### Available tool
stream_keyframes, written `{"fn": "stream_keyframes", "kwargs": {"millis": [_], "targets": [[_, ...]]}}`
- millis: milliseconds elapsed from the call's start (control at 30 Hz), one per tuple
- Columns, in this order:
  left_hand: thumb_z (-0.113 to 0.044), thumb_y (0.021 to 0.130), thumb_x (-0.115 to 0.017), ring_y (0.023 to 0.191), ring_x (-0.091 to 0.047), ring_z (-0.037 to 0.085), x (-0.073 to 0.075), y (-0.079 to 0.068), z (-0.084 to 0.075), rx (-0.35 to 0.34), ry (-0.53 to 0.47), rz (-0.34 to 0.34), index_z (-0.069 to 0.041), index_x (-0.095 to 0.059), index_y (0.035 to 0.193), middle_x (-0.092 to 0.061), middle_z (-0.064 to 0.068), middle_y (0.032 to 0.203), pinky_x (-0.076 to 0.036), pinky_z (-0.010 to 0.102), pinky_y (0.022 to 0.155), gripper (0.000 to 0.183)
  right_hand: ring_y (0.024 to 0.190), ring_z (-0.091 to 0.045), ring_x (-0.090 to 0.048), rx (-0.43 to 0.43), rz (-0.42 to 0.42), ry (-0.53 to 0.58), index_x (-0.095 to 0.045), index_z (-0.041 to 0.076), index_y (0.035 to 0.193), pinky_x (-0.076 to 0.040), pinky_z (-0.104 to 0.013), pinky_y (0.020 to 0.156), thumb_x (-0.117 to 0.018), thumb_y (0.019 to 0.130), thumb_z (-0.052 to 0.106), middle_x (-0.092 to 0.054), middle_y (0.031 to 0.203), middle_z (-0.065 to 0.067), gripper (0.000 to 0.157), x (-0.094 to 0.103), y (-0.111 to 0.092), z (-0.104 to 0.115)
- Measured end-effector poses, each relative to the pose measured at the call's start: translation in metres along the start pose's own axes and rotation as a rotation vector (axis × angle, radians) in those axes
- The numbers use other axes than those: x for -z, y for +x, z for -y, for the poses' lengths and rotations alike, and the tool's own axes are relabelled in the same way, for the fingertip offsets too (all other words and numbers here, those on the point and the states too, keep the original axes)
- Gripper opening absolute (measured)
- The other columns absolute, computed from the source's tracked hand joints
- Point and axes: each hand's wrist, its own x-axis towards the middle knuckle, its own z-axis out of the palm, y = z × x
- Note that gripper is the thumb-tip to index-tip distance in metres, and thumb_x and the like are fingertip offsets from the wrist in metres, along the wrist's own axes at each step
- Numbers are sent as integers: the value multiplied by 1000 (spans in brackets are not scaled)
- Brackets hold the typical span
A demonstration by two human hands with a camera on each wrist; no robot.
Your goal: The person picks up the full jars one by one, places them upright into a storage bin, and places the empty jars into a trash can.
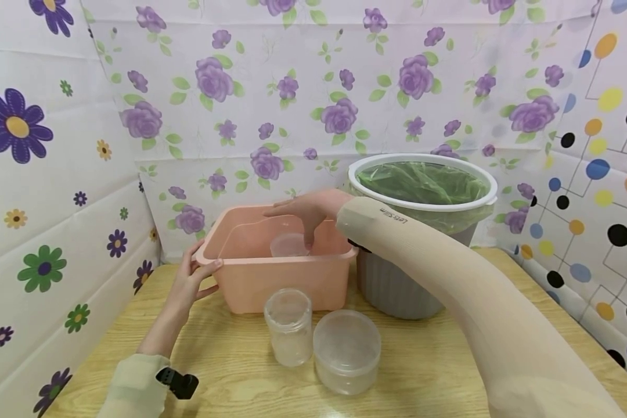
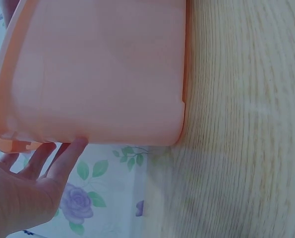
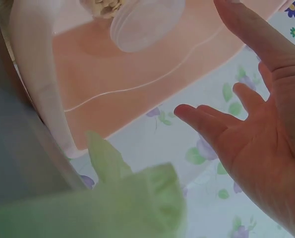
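Note:
A pink plastic basin (image 1: 287, 281) stands on the wooden table. My left hand (image 1: 190, 278) grips its left rim, thumb over the edge and fingers against the outer side, as the left wrist view shows (image 2: 33, 183). Over the basin reaches my right hand (image 1: 310, 212), its fingers spread and holding nothing. Below it, inside the basin, is a clear round lid (image 1: 289, 245). The right wrist view shows this lid (image 3: 147, 25) beside small beige pieces (image 3: 106, 7) in a clear container, partly cut off by the frame.
In front of the basin stand a tall clear jar (image 1: 289, 331) and a low round clear tub (image 1: 347, 354) with a lid. Right of the basin is a grey bin (image 1: 397, 284) with a white rim and a green bag liner (image 1: 423, 183). Patterned sheets surround the table.

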Motion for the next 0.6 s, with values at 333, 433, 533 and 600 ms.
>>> {"fn": "stream_keyframes", "kwargs": {"millis": [333,433,533,600], "targets": [[-40,99,-57,111,-48,1,2,0,-1,-4,1,7,-35,-8,159,-39,0,133,-55,45,98,78,155,-20,-15,-43,-53,60,-20,40,157,-24,-43,125,-82,78,10,-16,167,7,104,3,-13,1],[-40,99,-57,109,-49,1,2,-1,1,-3,4,15,-35,-7,159,-38,3,140,-56,43,96,78,155,-19,-14,-49,-94,85,-21,40,157,-23,-43,126,-81,79,8,-17,167,7,103,4,-20,0],[-39,99,-56,109,-50,-1,1,-1,3,-5,-2,23,-34,-7,159,-36,7,145,-56,43,97,78,155,-19,-16,-26,-143,100,-21,38,157,-24,-42,125,-81,79,8,-19,167,8,103,4,-28,-1],[-38,99,-56,109,-50,-2,1,-1,3,-9,-7,24,-34,-7,159,-36,8,145,-55,43,97,78,154,-19,-20,-3,-186,100,-20,36,158,-27,-41,124,-82,79,11,-20,166,8,103,5,-35,-1]]}}
